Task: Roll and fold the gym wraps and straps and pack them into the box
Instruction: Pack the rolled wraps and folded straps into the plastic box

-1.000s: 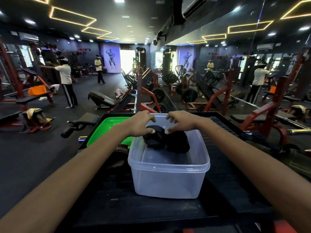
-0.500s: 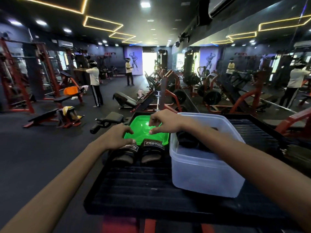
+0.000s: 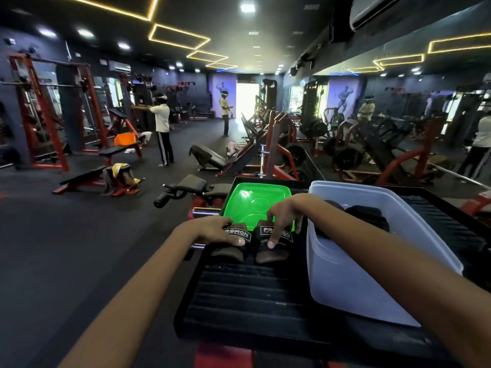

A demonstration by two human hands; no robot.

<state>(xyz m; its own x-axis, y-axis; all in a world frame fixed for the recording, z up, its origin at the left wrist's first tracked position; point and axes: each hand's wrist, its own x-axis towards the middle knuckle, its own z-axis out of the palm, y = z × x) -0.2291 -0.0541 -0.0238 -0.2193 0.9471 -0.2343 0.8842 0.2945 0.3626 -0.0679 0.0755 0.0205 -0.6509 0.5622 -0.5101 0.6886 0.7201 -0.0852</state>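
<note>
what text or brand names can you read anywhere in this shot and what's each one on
"PROIRON": white print on the left black strap, under the left hand.
"PR…RON": same label on the right black strap, middle letters hidden by the right hand.
A smaller line below each label: too small to read.
Nothing else is legible.

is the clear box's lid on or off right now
Off. The clear box stands open-topped with dark rolled wraps inside; the green lid lies flat beside it.

Dark gym floor [image 3: 66, 248], red racks [image 3: 39, 115] at left, mirror wall [image 3: 398, 115] at right, bright doorway [image 3: 247, 99] far off, yellow ceiling strips [image 3: 178, 38].
</note>
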